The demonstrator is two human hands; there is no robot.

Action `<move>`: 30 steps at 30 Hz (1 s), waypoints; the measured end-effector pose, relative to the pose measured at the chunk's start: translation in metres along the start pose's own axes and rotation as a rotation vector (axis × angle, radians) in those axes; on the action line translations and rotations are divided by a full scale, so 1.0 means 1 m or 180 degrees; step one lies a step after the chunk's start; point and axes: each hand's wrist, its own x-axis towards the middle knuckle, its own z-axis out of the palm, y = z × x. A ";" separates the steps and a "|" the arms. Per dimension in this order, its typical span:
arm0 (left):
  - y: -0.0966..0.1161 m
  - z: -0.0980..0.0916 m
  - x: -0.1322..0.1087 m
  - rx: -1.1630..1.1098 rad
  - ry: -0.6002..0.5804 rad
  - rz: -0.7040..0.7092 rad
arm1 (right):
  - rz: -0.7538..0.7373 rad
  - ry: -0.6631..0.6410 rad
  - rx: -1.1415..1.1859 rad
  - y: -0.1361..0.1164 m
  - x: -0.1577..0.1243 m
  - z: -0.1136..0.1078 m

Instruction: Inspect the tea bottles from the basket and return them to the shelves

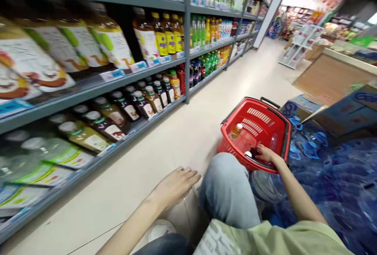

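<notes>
My left hand (178, 184) hangs over the floor beside my bent knee, fingers stretched out, holding nothing. My right hand (265, 153) reaches over the near rim of a red shopping basket (232, 113), its fingers closed around a dark bottle (253, 152) with a white cap. Much of that bottle is hidden by the hand and the basket's rim. Inside the basket, against its left wall, stands a small bottle of orange-coloured drink (236, 130) with a white cap. The basket's black handle (269, 102) shows at its far side.
Grey shelves (88, 94) full of drink bottles run along my left. Large blue-tinted water bottles (338, 184) crowd my right, with cardboard boxes (347, 110) behind them. A pale tiled aisle (250, 74) leads ahead to a white display stand (300, 47).
</notes>
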 end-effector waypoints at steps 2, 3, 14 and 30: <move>-0.002 0.002 -0.001 -0.0005 -0.0037 -0.0020 | 0.0161 -0.0049 -0.0016 0.009 0.008 0.005; -0.002 0.003 -0.001 -0.0025 -0.0029 -0.0047 | 0.0240 -0.0067 -0.0028 0.012 0.012 0.007; -0.016 0.002 -0.002 -0.0181 -0.0157 -0.0173 | 0.0672 -0.0175 -0.0061 0.026 0.025 0.018; -0.001 -0.019 -0.021 0.0340 -0.0006 -0.0375 | 0.0530 0.0709 0.0548 0.016 -0.005 0.007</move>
